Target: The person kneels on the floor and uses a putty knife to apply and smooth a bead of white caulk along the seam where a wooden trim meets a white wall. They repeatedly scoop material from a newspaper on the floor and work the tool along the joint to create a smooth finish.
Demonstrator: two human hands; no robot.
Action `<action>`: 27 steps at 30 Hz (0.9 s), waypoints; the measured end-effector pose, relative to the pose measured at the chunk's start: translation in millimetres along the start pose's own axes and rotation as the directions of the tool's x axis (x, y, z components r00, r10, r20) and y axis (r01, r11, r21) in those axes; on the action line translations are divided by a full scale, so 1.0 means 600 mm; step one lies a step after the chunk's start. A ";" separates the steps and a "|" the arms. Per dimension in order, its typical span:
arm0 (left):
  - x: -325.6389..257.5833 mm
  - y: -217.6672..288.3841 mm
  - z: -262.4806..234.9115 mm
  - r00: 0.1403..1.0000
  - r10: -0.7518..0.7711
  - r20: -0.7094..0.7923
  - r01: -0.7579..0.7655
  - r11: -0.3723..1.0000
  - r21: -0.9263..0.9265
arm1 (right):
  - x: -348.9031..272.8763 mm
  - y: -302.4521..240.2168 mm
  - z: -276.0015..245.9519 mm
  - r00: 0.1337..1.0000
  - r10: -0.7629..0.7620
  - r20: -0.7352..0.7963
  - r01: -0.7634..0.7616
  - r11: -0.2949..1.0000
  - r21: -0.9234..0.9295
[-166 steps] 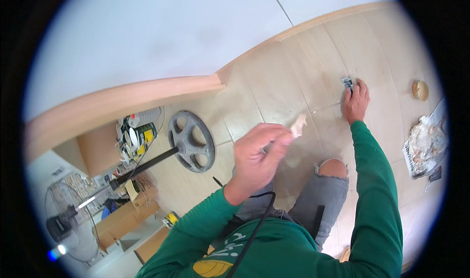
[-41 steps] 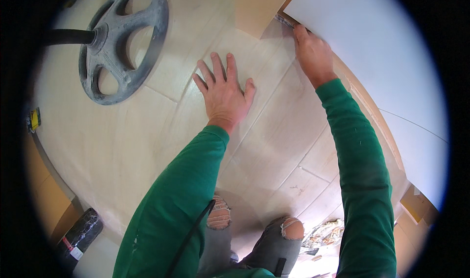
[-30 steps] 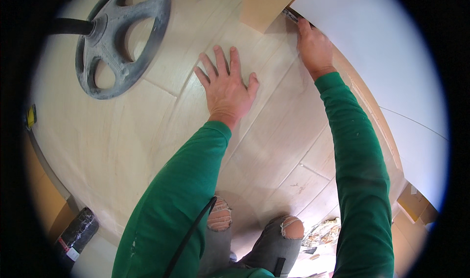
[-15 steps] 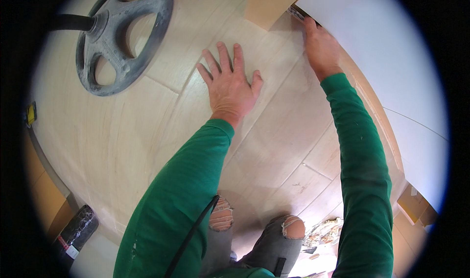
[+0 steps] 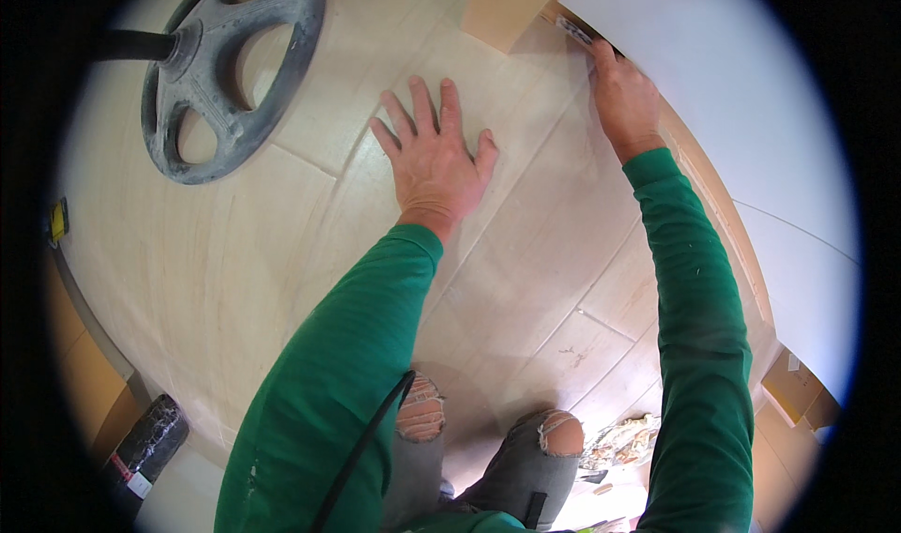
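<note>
My left hand (image 5: 434, 162) lies flat on the wood-look floor (image 5: 526, 233), palm down, with its fingers spread and nothing in it. My right hand (image 5: 626, 101) is at the lower edge of a white panel (image 5: 741, 92), at the upper right. Its thumb and fingers are bent round toward a dark gap there, and the fingertips are mostly hidden. Right by the fingertips, a narrow, shiny metal-looking strip (image 5: 573, 31) shows in the gap; I cannot tell if the hand grips it. A light wooden panel (image 5: 511, 12) stands just left of that gap.
A grey, dusty base with spokes and a round rim (image 5: 225, 125) stands at the upper left, with a black pole (image 5: 136, 45). A black wrapped roll (image 5: 150, 444) lies lower left. Cardboard (image 5: 793, 383) is at the lower right, and crumpled debris (image 5: 624, 444) lies beside my knees.
The view has shifted slightly. More of the metal-looking strip shows beside my right fingertips, which sit a little farther along the panel edge. My left hand stays flat on the floor.
</note>
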State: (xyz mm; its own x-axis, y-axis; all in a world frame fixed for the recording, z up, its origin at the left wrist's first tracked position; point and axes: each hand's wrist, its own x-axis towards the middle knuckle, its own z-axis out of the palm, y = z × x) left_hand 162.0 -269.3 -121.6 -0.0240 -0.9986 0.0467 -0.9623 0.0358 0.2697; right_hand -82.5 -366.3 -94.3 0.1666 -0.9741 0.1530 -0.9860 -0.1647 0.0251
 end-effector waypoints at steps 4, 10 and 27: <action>-0.001 0.000 0.002 1.000 0.002 -0.012 -0.002 1.000 0.004 | -0.004 0.008 0.001 0.999 -0.032 -0.006 0.032 0.999 -0.009; 0.000 0.001 -0.002 1.000 -0.002 0.003 0.002 1.000 0.006 | -0.024 0.027 -0.011 0.999 -0.020 0.025 0.021 0.999 -0.032; 0.000 0.001 0.002 1.000 -0.006 0.004 0.006 1.000 0.017 | -0.086 0.085 -0.033 1.000 -0.009 0.022 0.010 0.998 -0.061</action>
State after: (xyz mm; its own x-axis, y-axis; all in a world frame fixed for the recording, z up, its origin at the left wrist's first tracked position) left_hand 160.8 -269.1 -122.8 -0.0189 -0.9990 0.0413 -0.9668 0.0288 0.2539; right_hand -141.5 -321.4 -81.5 0.1750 -0.9758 0.1310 -0.9826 -0.1646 0.0865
